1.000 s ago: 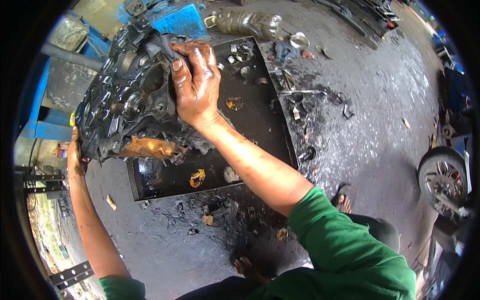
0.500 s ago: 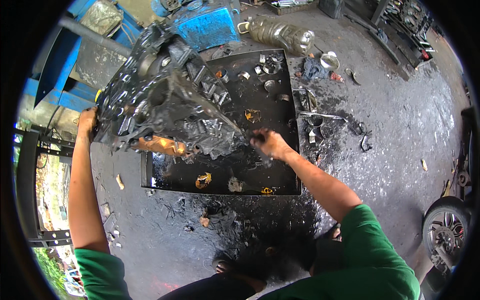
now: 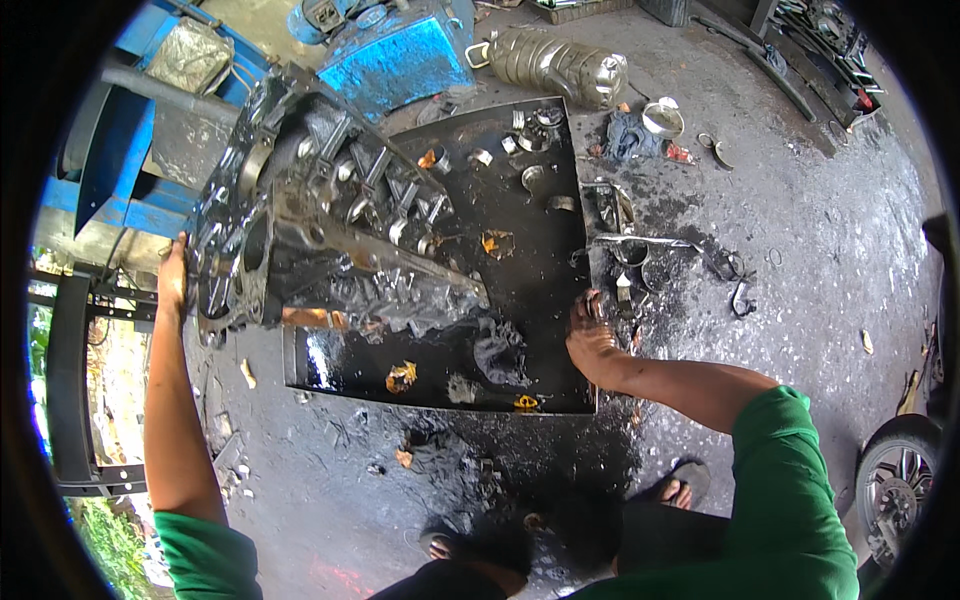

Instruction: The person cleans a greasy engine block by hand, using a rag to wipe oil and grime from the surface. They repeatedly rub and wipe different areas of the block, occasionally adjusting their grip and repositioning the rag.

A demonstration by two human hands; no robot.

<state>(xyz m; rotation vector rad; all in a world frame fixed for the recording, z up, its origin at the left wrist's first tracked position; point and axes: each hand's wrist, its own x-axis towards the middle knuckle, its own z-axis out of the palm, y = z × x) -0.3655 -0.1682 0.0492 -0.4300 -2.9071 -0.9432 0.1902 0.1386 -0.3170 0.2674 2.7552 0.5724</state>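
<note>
A black, oily engine block (image 3: 330,220) stands tilted over a shallow dark metal tray (image 3: 440,400). My left hand (image 3: 172,280) grips the block's left edge, its fingers partly hidden. Over at the tray's right rim, my right hand (image 3: 595,345) has its fingers curled at the edge, holding it as far as I can see. A crumpled black rag (image 3: 500,352) lies in the tray by the block's lower right end. Beneath the block, an orange-brown piece (image 3: 315,318) shows in part.
Loose rings and bearing shells lie in the tray and on the oily floor to its right, near a metal cup (image 3: 663,118). Behind stand a blue machine (image 3: 400,65) and a large plastic bottle (image 3: 545,65). A wheel (image 3: 893,490) is at far right.
My right hand has let go of the black rag, which now lies in the tray, and has moved right and down to the tray's rim. The engine block has tilted somewhat.
</note>
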